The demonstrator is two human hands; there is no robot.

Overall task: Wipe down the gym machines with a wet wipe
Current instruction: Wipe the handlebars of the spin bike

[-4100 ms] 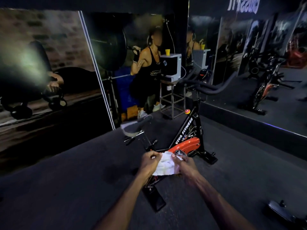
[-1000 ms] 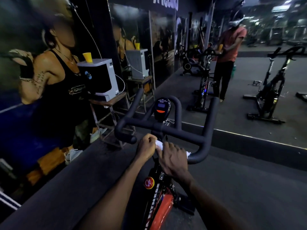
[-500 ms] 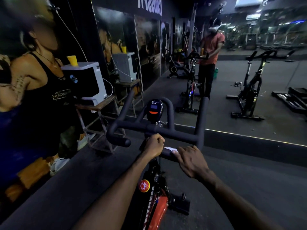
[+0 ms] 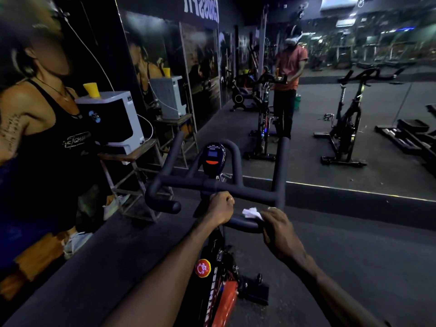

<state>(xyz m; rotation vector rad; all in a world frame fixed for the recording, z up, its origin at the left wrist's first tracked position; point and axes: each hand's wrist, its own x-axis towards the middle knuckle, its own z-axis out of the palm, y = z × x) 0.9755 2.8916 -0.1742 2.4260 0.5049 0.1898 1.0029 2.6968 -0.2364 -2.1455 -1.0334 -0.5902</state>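
A black and orange spin bike (image 4: pixel 224 300) stands right in front of me, its black handlebar (image 4: pixel 245 192) at chest height with a small console (image 4: pixel 213 158) in the middle. My left hand (image 4: pixel 220 207) grips the near bar of the handlebar. My right hand (image 4: pixel 277 223) wraps the same bar further right and holds a white wet wipe (image 4: pixel 251 212) against it. Part of the wipe sticks out past my fingers.
A wall mirror (image 4: pixel 354 138) runs along the front and right, showing a person in a red shirt and more bikes. A white box with a yellow cup (image 4: pixel 90 89) sits on a metal stand (image 4: pixel 132 166) at left. Dark floor lies all around.
My right hand has slid to the right along the near bar with the wipe. My left hand keeps its grip. The view has drifted slightly.
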